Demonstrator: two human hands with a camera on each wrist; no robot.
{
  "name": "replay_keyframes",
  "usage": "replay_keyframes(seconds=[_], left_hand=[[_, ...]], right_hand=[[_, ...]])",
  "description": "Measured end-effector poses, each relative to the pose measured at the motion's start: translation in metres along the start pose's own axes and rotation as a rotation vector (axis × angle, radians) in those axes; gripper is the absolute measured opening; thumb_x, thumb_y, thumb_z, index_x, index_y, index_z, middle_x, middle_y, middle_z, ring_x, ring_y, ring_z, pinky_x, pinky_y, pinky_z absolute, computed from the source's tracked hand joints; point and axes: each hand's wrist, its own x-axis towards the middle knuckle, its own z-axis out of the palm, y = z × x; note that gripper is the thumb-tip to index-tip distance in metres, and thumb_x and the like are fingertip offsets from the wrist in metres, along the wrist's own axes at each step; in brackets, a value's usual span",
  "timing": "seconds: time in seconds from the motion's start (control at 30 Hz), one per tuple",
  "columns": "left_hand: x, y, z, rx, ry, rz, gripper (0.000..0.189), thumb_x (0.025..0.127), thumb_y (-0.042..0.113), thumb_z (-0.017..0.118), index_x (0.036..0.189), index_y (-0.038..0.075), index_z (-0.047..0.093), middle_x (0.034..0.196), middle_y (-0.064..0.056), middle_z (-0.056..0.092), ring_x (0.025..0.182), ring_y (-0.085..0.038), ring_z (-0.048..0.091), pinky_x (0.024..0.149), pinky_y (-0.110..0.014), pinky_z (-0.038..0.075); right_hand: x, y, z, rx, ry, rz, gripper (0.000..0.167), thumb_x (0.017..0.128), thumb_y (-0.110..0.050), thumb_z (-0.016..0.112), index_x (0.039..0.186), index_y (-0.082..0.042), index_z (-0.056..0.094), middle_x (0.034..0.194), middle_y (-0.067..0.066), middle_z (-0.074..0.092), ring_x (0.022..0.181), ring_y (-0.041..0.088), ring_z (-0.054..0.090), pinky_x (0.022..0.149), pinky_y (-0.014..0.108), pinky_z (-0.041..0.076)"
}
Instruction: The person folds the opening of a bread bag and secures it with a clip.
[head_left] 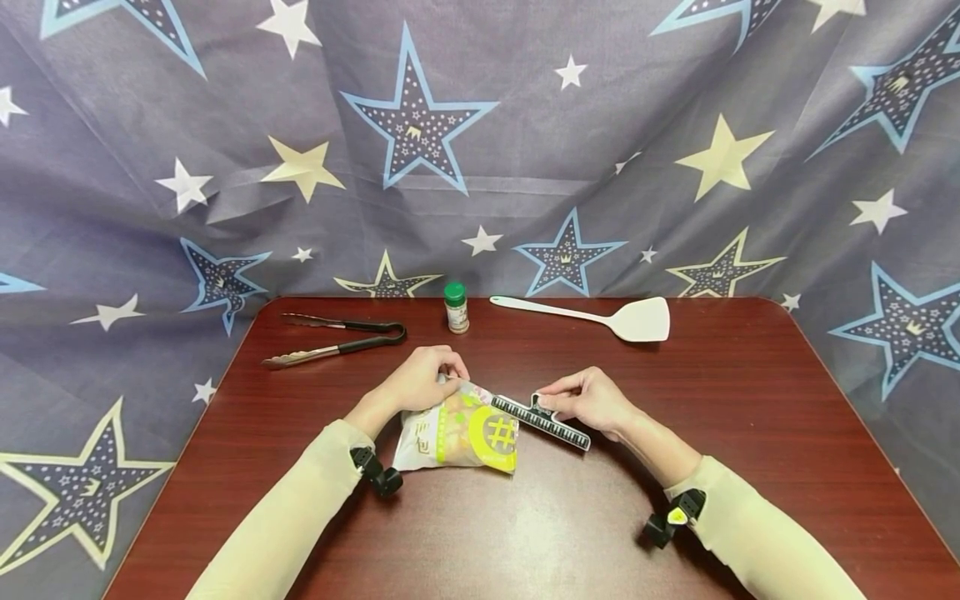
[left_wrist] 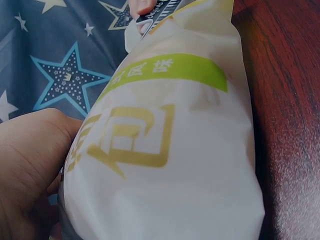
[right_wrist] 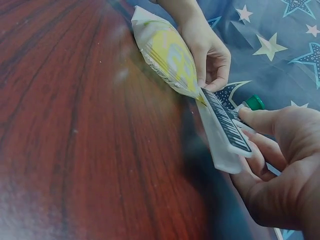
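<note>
A plastic food bag (head_left: 461,437), white and clear with yellow-green print, stands on the table under my left hand (head_left: 422,379). The left thumb and fingers pinch its top edge near the left corner. My right hand (head_left: 595,402) pinches the handle of a bag clip (head_left: 555,427) with a black-and-white piano-key pattern. The clip lies along the right part of the bag's top edge, and much of it sticks out past the bag. In the right wrist view, the clip's white underside (right_wrist: 217,150) shows beside the keys; how far its jaws grip the bag I cannot tell.
Black-handled metal tongs (head_left: 341,343) lie at the back left of the reddish-brown table (head_left: 600,533). Behind the bag stands a small seasoning bottle (head_left: 457,310) with a green cap. A white spatula (head_left: 637,320) lies at the back right. A star-patterned curtain (head_left: 510,150) hangs behind.
</note>
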Motion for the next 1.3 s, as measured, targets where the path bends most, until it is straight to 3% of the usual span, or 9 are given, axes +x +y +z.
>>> replay_keyframes(seconds=[0.43,0.77,0.97,1.2,1.3], left_hand=[[-0.001,-0.002,0.000,0.004,0.013,0.013,0.011,0.092,0.008,0.074,0.093,0.018,0.077,0.088,0.004,0.069,0.083,-0.009,0.063,0.079,-0.027,0.051],[-0.004,-0.006,-0.003,-0.018,0.050,0.027,0.011,0.093,0.009,0.074,0.102,0.015,0.078,0.092,0.002,0.069,0.086,-0.015,0.064,0.081,-0.032,0.053],[-0.020,-0.019,-0.016,-0.045,0.124,0.046,0.020,0.096,0.016,0.077,0.115,0.009,0.077,0.101,-0.005,0.072,0.091,-0.022,0.067,0.082,-0.042,0.057],[-0.052,-0.028,-0.032,0.003,0.098,0.018,0.042,0.093,0.031,0.083,0.129,0.012,0.073,0.123,-0.005,0.074,0.110,-0.027,0.067,0.094,-0.047,0.056],[-0.065,-0.025,-0.033,0.039,0.086,0.018,0.059,0.086,0.037,0.088,0.137,0.012,0.069,0.132,-0.005,0.071,0.121,-0.029,0.064,0.102,-0.050,0.053]], right_hand=[[0.002,0.001,0.001,0.011,-0.020,0.007,0.029,0.093,-0.011,0.081,0.115,0.008,0.078,0.102,0.012,0.082,0.086,0.008,0.075,0.077,0.033,0.065],[0.001,0.000,0.001,-0.052,-0.019,0.010,0.026,0.094,-0.016,0.080,0.111,0.004,0.079,0.086,0.002,0.078,0.079,0.010,0.073,0.076,0.034,0.065],[0.001,0.000,0.002,-0.092,-0.006,0.004,0.028,0.096,-0.019,0.078,0.113,0.004,0.078,0.088,0.003,0.078,0.076,0.009,0.072,0.073,0.028,0.063],[0.001,-0.001,0.001,-0.155,-0.007,-0.017,0.025,0.099,-0.020,0.075,0.111,0.001,0.080,0.087,0.003,0.077,0.075,0.010,0.071,0.073,0.031,0.064],[0.001,-0.002,0.000,-0.159,-0.008,-0.019,0.023,0.100,-0.019,0.073,0.109,0.001,0.080,0.085,0.002,0.075,0.074,0.010,0.071,0.072,0.032,0.065]])
